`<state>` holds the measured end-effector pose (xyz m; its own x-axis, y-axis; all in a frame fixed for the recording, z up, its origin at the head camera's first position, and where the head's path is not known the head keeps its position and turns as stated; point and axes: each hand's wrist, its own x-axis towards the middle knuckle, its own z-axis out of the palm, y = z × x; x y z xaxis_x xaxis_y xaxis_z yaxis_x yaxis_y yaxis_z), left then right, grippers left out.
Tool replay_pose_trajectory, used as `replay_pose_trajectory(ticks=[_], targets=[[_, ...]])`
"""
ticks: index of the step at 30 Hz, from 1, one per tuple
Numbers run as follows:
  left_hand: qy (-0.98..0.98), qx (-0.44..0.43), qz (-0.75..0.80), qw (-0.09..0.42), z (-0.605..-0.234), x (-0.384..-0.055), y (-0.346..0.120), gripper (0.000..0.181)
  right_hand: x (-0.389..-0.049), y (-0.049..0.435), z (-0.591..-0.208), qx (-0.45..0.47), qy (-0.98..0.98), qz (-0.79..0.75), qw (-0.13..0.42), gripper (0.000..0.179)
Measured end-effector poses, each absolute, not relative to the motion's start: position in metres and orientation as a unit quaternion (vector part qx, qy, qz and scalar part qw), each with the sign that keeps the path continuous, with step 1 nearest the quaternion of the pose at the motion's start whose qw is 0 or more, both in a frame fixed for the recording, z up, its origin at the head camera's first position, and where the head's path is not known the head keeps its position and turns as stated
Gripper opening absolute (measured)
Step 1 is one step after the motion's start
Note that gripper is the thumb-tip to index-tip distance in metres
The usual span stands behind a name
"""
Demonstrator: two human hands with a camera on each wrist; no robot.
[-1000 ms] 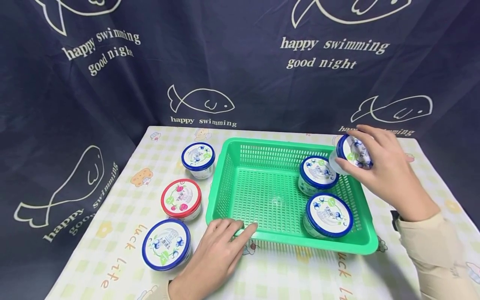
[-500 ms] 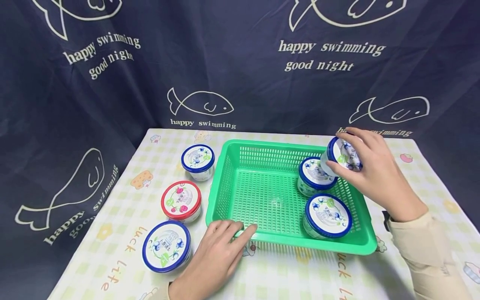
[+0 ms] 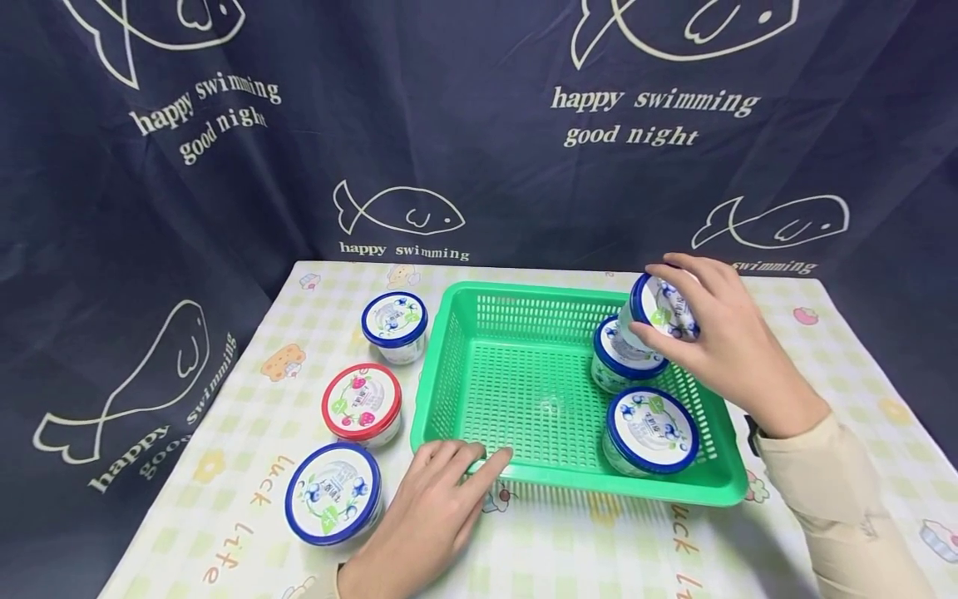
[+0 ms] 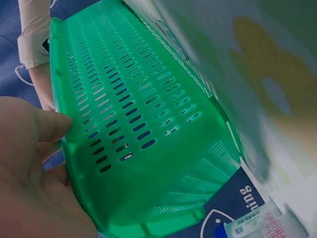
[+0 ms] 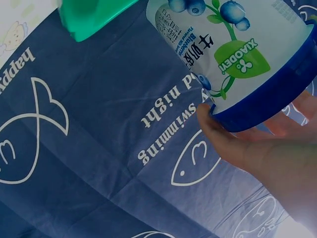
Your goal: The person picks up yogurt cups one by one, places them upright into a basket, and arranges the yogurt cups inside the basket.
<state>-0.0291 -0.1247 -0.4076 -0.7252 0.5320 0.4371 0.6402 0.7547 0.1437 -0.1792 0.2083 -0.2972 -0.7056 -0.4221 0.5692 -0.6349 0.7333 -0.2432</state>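
Note:
My right hand (image 3: 729,341) grips a tilted blue-lidded yogurt cup (image 3: 659,308) by its lid edge, over the back right part of a green plastic basket (image 3: 516,470). Blueberries are printed on this cup's white side (image 5: 237,54) in the right wrist view. Below it in the head view, a second blue-lidded cup (image 3: 617,378) stands inside the basket, partly covered. A third blue-lidded cup (image 3: 651,428) sits in front of that one. My left hand (image 3: 430,499) holds the basket's near rim at the left, its thumb (image 4: 54,126) against the outer wall.
Left of the basket stand a small blue-lidded cup (image 3: 394,320), a red-lidded cup (image 3: 362,403) and a larger blue-lidded cup (image 3: 333,492). A checked cloth (image 3: 561,557) covers the table, and a dark blue fish-print curtain (image 3: 509,183) hangs behind it.
My right hand has carried the gripped cup leftward, from the basket's back right corner to above the rear cup inside. My left hand stays on the near rim.

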Motion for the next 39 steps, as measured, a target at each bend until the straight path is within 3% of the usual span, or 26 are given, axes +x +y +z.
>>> replay_pose_trajectory(ticks=[39], targets=[[-0.919,-0.315,-0.141,0.189,-0.410,-0.029,-0.125,0.050,-0.195,0.167,-0.298,0.342,-0.893,0.202,0.213,0.067]])
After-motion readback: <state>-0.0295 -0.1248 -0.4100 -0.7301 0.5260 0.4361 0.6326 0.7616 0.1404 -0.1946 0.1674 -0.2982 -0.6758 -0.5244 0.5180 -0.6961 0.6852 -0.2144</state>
